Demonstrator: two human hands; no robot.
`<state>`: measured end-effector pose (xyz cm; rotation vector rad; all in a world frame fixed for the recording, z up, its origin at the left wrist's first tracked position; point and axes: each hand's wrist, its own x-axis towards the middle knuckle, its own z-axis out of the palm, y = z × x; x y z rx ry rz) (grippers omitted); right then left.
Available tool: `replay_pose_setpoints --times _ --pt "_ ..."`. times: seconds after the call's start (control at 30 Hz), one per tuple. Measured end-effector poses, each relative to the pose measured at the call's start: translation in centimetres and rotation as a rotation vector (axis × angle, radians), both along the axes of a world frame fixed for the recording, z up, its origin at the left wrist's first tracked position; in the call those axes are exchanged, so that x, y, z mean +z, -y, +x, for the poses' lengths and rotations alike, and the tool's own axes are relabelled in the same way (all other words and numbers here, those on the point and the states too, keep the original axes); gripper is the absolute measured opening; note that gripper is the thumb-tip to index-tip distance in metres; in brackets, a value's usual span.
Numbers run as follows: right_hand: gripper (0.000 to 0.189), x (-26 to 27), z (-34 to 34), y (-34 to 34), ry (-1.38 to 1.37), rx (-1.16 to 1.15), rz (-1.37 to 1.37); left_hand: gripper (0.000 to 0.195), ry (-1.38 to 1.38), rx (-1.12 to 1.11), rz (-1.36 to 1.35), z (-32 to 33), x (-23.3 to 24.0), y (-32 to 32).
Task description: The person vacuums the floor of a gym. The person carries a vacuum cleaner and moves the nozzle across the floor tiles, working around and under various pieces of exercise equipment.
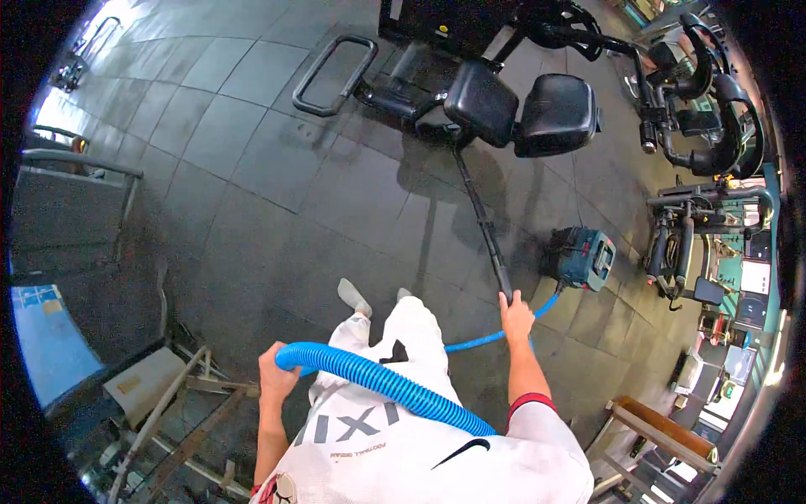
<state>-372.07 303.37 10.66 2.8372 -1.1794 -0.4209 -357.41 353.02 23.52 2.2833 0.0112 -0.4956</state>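
My right hand (518, 318) grips the upper end of a black vacuum wand (482, 217). The wand slants away from me across the dark tiled floor, and its far end is hidden under the padded seat of an exercise machine (485, 104). A ribbed blue hose (384, 381) crosses in front of my torso, and my left hand (279, 373) is closed around its bend at the left. Farther right, a blue-green and black vacuum cleaner (582, 258) stands on the floor with the blue hose running into its near side.
A metal loop handle (334, 75) juts from the machine's left. More gym equipment (686, 239) lines the right side, with a person (664, 60) partly visible at upper right. A metal frame (189, 403) is close on my left; a brown-topped bench (664, 431) stands at lower right.
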Motion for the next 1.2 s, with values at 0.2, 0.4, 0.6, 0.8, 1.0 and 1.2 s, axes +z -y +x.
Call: replay_pose_setpoints --times 0.2,0.4,0.6,0.8,1.0,1.2 --pt "0.05 -5.2 5.4 -0.3 -0.016 0.011 0.076 0.019 -0.098 -0.029 0.085 1.4 0.0 -0.1" --pt "0.05 -7.2 2.4 -2.1 0.036 -0.153 0.278 0.015 -0.152 -0.064 0.206 0.6 -0.7 2.2" --pt "0.05 -8.6 -3.4 -5.1 0.135 -0.406 0.496 0.02 -0.098 -0.2 0.19 2.6 0.2 8.4" --pt "0.06 -12.2 6.9 -1.9 0.321 -0.399 0.587 0.028 -0.049 -0.241 0.226 1.7 0.8 10.4" --pt "0.069 -14.2 13.2 0.4 0.433 -0.496 0.793 0.019 -0.05 -0.138 0.24 0.7 2.2 11.4" --pt "0.062 -18.5 6.9 -1.8 0.602 -0.5 0.772 0.015 0.022 -0.223 0.174 -1.0 0.2 10.0"
